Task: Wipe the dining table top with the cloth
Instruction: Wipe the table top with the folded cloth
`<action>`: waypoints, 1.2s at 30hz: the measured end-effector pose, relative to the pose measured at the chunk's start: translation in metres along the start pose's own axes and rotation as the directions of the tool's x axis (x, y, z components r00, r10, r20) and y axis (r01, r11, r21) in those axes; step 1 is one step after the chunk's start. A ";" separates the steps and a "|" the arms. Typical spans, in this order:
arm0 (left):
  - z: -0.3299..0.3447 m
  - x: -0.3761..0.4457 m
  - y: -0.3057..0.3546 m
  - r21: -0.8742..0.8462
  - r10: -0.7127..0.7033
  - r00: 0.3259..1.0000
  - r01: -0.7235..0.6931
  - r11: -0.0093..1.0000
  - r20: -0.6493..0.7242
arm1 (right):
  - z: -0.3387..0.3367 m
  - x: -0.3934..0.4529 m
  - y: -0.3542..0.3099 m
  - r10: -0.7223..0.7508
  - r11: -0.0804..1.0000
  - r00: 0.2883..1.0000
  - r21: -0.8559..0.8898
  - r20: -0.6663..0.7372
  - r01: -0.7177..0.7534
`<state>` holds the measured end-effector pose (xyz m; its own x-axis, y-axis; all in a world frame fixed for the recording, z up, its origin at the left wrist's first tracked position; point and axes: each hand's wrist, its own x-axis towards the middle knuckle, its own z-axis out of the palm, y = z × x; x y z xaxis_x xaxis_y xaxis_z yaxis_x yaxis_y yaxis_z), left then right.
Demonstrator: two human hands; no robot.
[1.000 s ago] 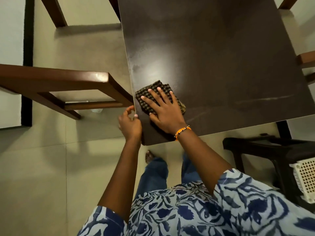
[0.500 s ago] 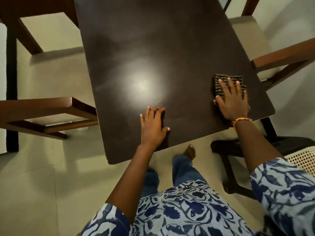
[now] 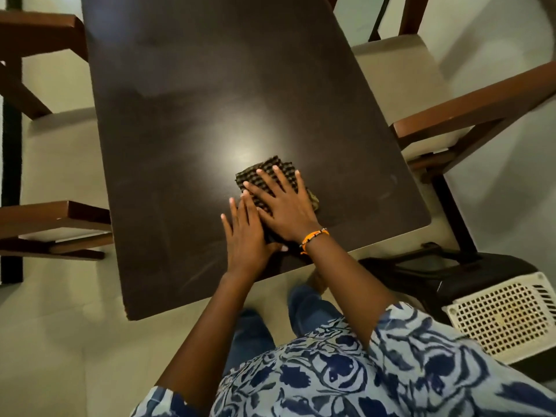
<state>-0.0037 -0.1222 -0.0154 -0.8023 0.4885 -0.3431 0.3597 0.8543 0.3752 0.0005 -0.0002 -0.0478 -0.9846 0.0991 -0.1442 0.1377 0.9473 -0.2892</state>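
While your right hand (image 3: 284,206) lies flat with its fingers spread, it presses the checked cloth (image 3: 264,173) down onto the dark dining table top (image 3: 186,109) — the cloth sits near the table's near edge, a little right of the middle, just below a bright patch of reflected light. Part of the cloth shows beyond your fingertips and at the right of your palm. An orange bracelet (image 3: 314,237) circles that wrist. Your left hand (image 3: 245,236) rests flat on the wood just beside the right one, fingers straight and close together, its thumb tucked under the right wrist; the two hands touch along their inner sides. It grips nothing. Wooden chairs stand at both long sides of the table — one on the left (image 3: 57,215) and one on the right (image 3: 469,112). A white perforated basket (image 3: 499,317) rests on a dark stool (image 3: 421,272) near the table's right corner.
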 end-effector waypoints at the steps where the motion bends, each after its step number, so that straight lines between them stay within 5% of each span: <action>1: 0.003 0.000 0.009 0.010 -0.001 1.000 0.001 1.000 -0.003 | -0.004 -0.002 0.015 -0.021 1.000 1.000 -0.023 -0.006 0.021; 12: 0.028 0.012 0.083 0.155 0.158 0.977 -0.179 0.971 0.142 | -0.061 -0.008 0.186 0.401 0.916 0.912 0.002 -0.080 -0.402; 19: 0.036 0.012 0.093 0.239 0.189 0.968 -0.225 0.944 0.165 | -0.064 0.004 0.188 0.369 0.928 0.926 -0.017 -0.083 -0.372; 30: 0.035 0.013 0.111 0.379 0.216 0.954 -0.283 0.881 0.209 | -0.034 -0.142 0.169 0.378 0.924 0.921 -0.024 -0.092 -0.382; 36: 0.035 0.016 0.112 0.370 0.223 0.954 -0.284 0.885 0.199 | -0.038 -0.115 0.174 0.369 0.927 0.924 -0.037 -0.098 -0.373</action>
<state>0.0403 -0.0120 -0.0094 -0.5903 0.6921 -0.4153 0.7223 0.6827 0.1111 0.1336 0.1651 -0.0452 -0.8700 0.4707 -0.1467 0.4914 0.8523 -0.1794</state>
